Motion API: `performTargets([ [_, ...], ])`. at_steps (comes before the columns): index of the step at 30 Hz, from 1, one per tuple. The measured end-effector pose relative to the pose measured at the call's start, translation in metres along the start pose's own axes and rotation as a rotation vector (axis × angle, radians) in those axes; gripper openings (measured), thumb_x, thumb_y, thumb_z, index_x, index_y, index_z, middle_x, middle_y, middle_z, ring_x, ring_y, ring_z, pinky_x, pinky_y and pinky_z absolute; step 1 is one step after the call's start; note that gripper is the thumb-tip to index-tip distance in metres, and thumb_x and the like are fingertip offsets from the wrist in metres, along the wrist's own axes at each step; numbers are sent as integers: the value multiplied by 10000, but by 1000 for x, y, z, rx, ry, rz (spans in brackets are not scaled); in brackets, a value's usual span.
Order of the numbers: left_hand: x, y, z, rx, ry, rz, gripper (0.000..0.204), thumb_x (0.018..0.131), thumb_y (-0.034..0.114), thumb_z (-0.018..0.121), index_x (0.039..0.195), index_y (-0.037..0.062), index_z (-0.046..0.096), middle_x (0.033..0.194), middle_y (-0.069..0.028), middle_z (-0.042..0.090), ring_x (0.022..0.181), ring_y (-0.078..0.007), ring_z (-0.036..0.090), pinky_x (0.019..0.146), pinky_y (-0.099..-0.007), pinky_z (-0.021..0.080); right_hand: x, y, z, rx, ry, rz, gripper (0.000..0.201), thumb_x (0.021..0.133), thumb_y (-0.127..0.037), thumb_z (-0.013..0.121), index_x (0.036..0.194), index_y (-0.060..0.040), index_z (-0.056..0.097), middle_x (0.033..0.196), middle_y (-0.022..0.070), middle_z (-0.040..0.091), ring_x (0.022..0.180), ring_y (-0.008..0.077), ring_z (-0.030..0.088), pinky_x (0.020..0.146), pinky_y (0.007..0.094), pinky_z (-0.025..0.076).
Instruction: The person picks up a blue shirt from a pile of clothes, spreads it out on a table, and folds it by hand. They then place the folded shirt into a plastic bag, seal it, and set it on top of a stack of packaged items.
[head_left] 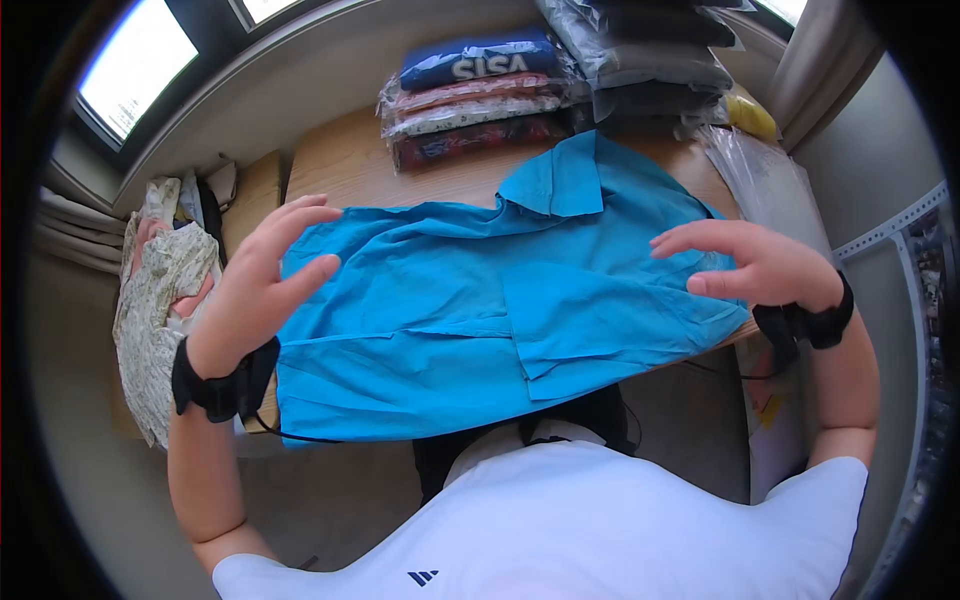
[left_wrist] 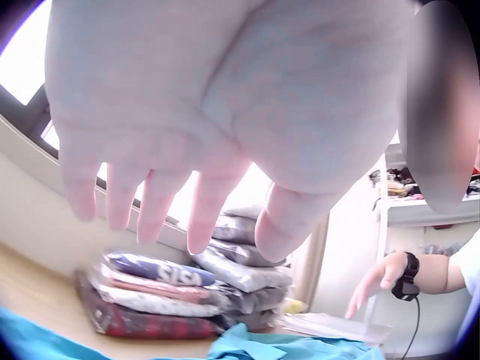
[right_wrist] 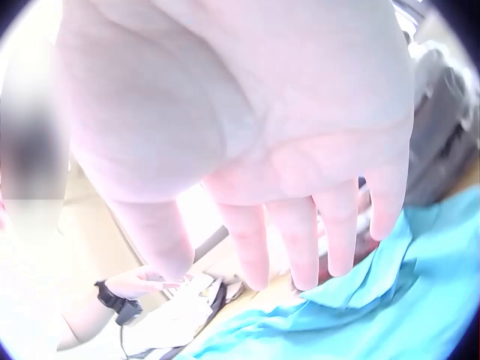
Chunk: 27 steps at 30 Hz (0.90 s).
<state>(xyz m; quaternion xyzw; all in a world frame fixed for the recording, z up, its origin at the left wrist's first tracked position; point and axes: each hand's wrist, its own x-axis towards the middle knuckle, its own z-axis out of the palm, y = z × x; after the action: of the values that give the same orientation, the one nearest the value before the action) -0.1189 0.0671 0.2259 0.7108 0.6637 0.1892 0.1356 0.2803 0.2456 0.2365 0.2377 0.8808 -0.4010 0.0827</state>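
Note:
A bright blue collared garment (head_left: 430, 290), likely a shirt, lies spread and wrinkled over the table, its collar (head_left: 565, 180) toward the far side. Over its left end hovers my left hand (head_left: 270, 265), fingers extended and thumb apart. My right hand (head_left: 745, 260) is above the right end, fingers loosely bent with a gap to the thumb. Both palms look bare in the wrist views, where the left palm (left_wrist: 225, 97) and right palm (right_wrist: 247, 112) hold nothing. Black straps with cameras circle both wrists.
Behind the garment, folded clothes in clear bags (head_left: 475, 100) are stacked on the wooden table (head_left: 340, 160), beside a taller stack of grey and black bagged clothes (head_left: 650, 65). Patterned cloth (head_left: 165, 290) hangs at the left. Clear plastic bags (head_left: 765, 180) lie at the right.

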Motion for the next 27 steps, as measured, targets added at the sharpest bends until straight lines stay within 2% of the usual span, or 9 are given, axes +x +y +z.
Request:
performTargets([
  [2, -6, -22, -27, -76, -7, -178, 426, 860, 183, 606, 1251, 43, 514, 1316, -122, 501, 1241, -248, 451, 1038, -359, 324, 36, -2, -9, 219, -12, 108, 412, 912, -324, 555, 1204, -33, 565, 1171, 80, 596, 1099, 184, 540, 959, 289, 399],
  [6, -6, -119, -34, 252, 120, -169, 417, 858, 155, 604, 1248, 41, 507, 1252, -116, 549, 1171, -243, 513, 981, -369, 403, 120, 52, -13, 286, 127, 384, 421, 872, -325, 565, 1183, -42, 546, 1086, 65, 585, 997, 167, 547, 859, 298, 435],
  [8, 1, -168, -16, 56, 210, -249, 437, 823, 184, 650, 1215, 33, 532, 1163, -186, 592, 1122, -302, 551, 957, -374, 426, 155, 91, -8, 338, 284, 459, 422, 843, -321, 593, 1139, -23, 543, 1031, 83, 565, 908, 182, 551, 780, 311, 455],
  [12, 27, -215, 16, 127, 59, -272, 441, 803, 103, 640, 1221, 28, 522, 1197, -168, 577, 1120, -319, 547, 957, -370, 437, 196, 135, 2, 569, 424, 532, 356, 815, -213, 662, 1075, -25, 509, 940, 73, 528, 786, 139, 520, 662, 287, 431],
  [16, 43, -244, 51, 120, 6, -283, 421, 767, 44, 615, 1184, 45, 555, 1183, -177, 583, 1103, -342, 546, 952, -384, 439, 200, 132, 21, 616, 734, 584, 523, 764, -60, 671, 1228, -31, 432, 1012, 98, 520, 753, 156, 514, 657, 296, 437],
  [18, 51, -249, 63, 106, 3, -252, 415, 753, 30, 603, 1166, 50, 566, 1169, -181, 590, 1097, -348, 546, 948, -389, 438, 192, 130, 24, 789, 693, 377, 650, 756, -15, 657, 1322, -61, 342, 1039, 98, 519, 760, 162, 535, 651, 283, 447],
  [20, 60, -251, 73, 143, -65, -211, 427, 720, -12, 590, 1142, 50, 579, 1134, -170, 601, 1058, -334, 561, 925, -388, 453, 183, 129, 17, 857, 704, 386, 602, 766, 27, 601, 1318, -70, 381, 1015, 86, 536, 777, 167, 556, 654, 277, 466],
  [23, 63, -238, 68, 156, -86, -250, 308, 700, -1, 589, 1004, 23, 630, 966, -164, 634, 962, -321, 593, 859, -379, 476, 163, 114, -8, 1155, 366, 183, 384, 797, 23, 477, 1173, -32, 536, 968, 78, 598, 824, 176, 610, 759, 303, 519],
  [27, 51, -239, 49, 57, 56, -250, 218, 701, 36, 594, 911, -10, 633, 859, -173, 630, 840, -314, 604, 757, -367, 487, 140, 128, -34, 1356, 629, -59, 336, 812, -18, 497, 1138, -5, 578, 1020, 111, 634, 894, 207, 617, 848, 318, 498],
])
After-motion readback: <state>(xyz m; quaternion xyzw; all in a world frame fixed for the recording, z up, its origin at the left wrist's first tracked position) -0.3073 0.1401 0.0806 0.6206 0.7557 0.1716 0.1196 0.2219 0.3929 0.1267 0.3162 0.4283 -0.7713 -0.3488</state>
